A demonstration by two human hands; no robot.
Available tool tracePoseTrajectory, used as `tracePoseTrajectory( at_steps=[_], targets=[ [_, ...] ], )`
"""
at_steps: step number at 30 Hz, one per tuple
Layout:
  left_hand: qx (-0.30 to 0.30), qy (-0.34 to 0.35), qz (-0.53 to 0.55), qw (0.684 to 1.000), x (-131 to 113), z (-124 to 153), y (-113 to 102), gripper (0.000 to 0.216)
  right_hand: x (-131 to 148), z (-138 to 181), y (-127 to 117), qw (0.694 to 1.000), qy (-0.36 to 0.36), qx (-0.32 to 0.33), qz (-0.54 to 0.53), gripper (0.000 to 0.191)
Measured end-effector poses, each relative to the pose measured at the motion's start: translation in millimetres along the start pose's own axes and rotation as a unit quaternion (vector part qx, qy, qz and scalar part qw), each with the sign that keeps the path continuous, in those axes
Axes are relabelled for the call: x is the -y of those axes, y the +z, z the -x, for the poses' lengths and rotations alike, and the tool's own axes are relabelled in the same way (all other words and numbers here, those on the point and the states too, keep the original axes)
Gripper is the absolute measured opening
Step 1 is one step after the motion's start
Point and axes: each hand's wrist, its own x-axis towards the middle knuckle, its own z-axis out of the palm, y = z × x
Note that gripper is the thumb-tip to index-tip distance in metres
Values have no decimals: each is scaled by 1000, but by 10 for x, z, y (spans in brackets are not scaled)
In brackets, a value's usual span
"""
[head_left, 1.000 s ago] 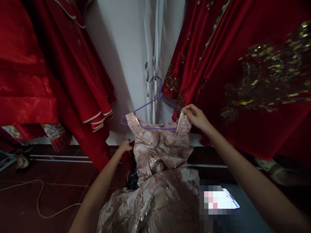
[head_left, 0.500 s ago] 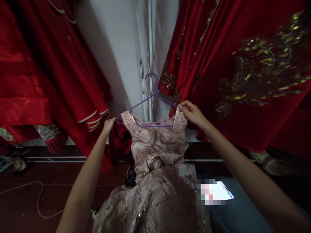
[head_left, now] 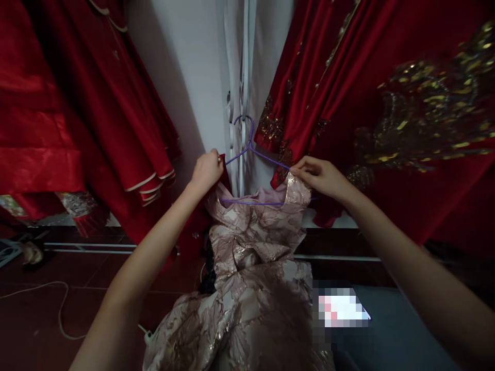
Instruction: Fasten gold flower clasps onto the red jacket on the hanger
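l hand [head_left: 209, 169] curled closed by the purple hanger's [head_left: 269, 157] l arm, bit of red cloth [head_left: 223, 162] poking out of its grip; r hand [head_left: 323, 178] pinches hanger & r strap of dress [head_left: 263, 288] btwn thumb & index, other fingers loosely bent. pink-gold dress sits centre, bodice btwn/below hands, skirt nearest the person. red garments [head_left: 320, 103] hang both sides. lit phone [head_left: 344, 308], pixelated, on grey surface [head_left: 394, 330], lower r; pale cable [head_left: 61, 312] on floor, lower l.

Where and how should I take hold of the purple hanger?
Likely pinch the hanger by its neck, below the hook, from the front: that thin stem is bare and faces you, while the dress, left hand and right hand crowd the ends.
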Motion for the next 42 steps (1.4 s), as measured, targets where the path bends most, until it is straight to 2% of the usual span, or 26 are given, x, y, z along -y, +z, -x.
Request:
tracePoseTrajectory(
  at_steps=[4,7,9,11,14,16,18,19,21,22,24,29,31,33,36,39,42],
  targets=[
    [77,-39,-106,991,283,100,-41,28,32,-25,-8,1000,10,22,-14,32],
    [110,-63,-112,986,360,36,-46,27,96,-30,23,998,22,44,-40,32],
    [86,-42,-62,993,274,-43,-40,27,152,-18,42,996,29,59,-62,33],
    [46,10,21,999,116,-120,-33,29,185,-4,60,993,34,70,-85,35],
    [-2,99,146,984,-94,-203,-29,31,141,-28,99,989,53,72,-114,36],
    [-1,135,192,972,-125,-239,-38,31,51,-105,153,989,89,39,-113,39],
    [41,143,205,967,-60,-267,-62,31,-41,-232,249,981,159,28,-104,43],
    [75,140,206,966,-7,-278,-78,30,-71,-307,316,972,200,57,-108,45],
    [146,131,209,958,107,-288,-117,28,-81,-457,480,938,260,177,-146,45],
    [172,127,210,954,154,-286,-136,27,-58,-525,571,918,266,237,-173,44],
    [195,116,204,952,218,-273,-168,28,29,-634,739,895,233,314,-217,38],
    [207,50,209,954,255,-226,-161,31,233,-732,913,889,113,349,-276,15],
    [240,8,263,934,262,-199,-133,31,243,-723,908,867,105,389,-294,16],
    [267,-35,339,901,275,-161,-106,30,224,-705,912,839,123,436,-302,21],
    [281,-76,426,857,309,-102,-88,25,183,-685,963,815,145,471,-306,27],
    [279,-98,460,838,346,-69,-87,24,160,-677,1032,824,127,459,-307,32],
    [275,-86,458,841,349,-45,-62,25,147,-686,1057,857,93,426,-276,33]
  ],
)
